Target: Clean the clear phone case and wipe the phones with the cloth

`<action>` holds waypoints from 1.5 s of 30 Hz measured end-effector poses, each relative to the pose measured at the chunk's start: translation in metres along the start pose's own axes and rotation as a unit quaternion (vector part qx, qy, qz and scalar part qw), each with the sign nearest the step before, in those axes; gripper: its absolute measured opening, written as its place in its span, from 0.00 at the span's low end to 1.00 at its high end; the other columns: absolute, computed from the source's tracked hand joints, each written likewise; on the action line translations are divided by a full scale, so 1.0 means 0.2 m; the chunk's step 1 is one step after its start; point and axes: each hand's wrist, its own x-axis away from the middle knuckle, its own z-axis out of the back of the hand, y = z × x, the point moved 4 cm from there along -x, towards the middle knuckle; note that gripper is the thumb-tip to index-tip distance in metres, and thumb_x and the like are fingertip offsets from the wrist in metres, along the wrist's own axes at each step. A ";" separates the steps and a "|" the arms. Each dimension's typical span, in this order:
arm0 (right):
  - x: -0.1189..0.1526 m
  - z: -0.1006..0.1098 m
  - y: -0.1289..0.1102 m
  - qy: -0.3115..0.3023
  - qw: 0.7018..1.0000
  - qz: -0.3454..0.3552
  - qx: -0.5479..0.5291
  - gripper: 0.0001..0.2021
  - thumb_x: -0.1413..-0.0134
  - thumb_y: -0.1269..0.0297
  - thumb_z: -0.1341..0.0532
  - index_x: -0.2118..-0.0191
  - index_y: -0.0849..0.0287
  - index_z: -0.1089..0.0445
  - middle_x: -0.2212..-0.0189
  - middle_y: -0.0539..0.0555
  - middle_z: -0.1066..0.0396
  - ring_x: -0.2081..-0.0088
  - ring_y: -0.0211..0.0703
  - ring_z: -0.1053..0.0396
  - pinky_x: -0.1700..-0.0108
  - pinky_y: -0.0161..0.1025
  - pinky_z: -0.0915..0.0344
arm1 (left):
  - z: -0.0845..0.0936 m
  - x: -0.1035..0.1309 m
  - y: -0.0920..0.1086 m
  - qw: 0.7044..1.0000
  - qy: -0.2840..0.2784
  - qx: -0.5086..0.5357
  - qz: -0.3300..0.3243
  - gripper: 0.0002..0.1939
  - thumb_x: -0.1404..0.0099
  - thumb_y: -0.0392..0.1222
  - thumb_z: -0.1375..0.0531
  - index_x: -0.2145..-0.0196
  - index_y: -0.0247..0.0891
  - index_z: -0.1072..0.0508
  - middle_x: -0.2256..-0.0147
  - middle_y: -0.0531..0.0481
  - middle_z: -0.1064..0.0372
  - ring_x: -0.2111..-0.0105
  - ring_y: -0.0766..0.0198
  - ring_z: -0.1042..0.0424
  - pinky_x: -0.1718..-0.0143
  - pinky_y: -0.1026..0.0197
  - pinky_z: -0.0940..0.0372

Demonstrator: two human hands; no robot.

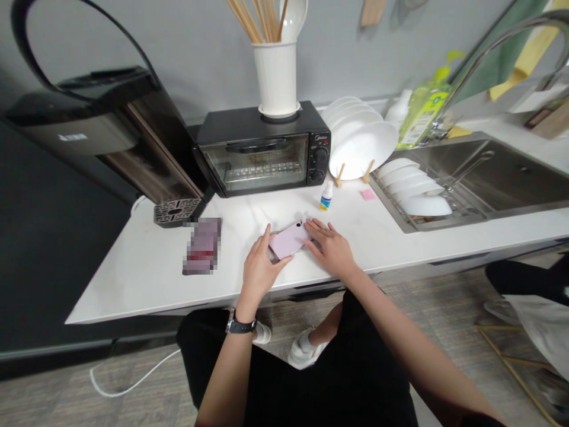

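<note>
A pale purple smartphone (290, 239) lies back up on the white counter, its dark camera spot towards the upper right. My left hand (259, 267) grips the left end, thumb along the near edge and fingers at the far edge. At the right end, my right hand (331, 246) touches the phone with its fingers stretched out and its thumb apart from them. Beyond the phone stands a small white bottle (326, 197) with a blue and yellow label. To the left lies a flat purple item (203, 246), blurred by pixels.
A black toaster oven (262, 160) carries a white utensil holder (276, 74). At the left stands a tall dark dispenser (133, 142). White plates (362, 148), a pink packet (368, 194), and a sink (498, 172) with bowls (424, 204) are to the right. A person's leg (528, 281) shows at the far right.
</note>
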 end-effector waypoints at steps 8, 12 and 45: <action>-0.06 -0.05 -0.08 0.000 0.999 0.038 -0.008 0.21 0.52 0.58 0.55 0.52 0.62 0.50 0.53 0.55 0.49 0.50 0.41 0.57 0.49 0.43 0.62 | 0.00 0.00 0.00 1.000 -0.002 -0.013 -0.006 0.36 0.52 0.43 0.45 0.49 0.41 0.60 0.57 0.48 0.45 0.56 0.60 0.45 0.55 0.57 0.49; -0.07 -0.04 -0.06 0.000 0.999 0.036 -0.008 0.20 0.52 0.58 0.56 0.53 0.60 0.49 0.53 0.54 0.47 0.51 0.40 0.55 0.49 0.45 0.62 | 0.00 0.00 0.00 1.000 -0.003 -0.015 -0.006 0.36 0.51 0.45 0.46 0.49 0.40 0.61 0.56 0.47 0.46 0.56 0.60 0.46 0.55 0.57 0.49; -0.05 -0.04 -0.14 -0.052 0.993 0.109 -0.008 0.27 0.58 0.52 0.51 0.52 0.65 0.51 0.54 0.59 0.50 0.52 0.46 0.55 0.49 0.43 0.62 | 0.01 0.01 -0.01 1.000 -0.012 -0.001 -0.007 0.35 0.52 0.42 0.45 0.49 0.39 0.58 0.56 0.47 0.46 0.56 0.58 0.46 0.55 0.57 0.50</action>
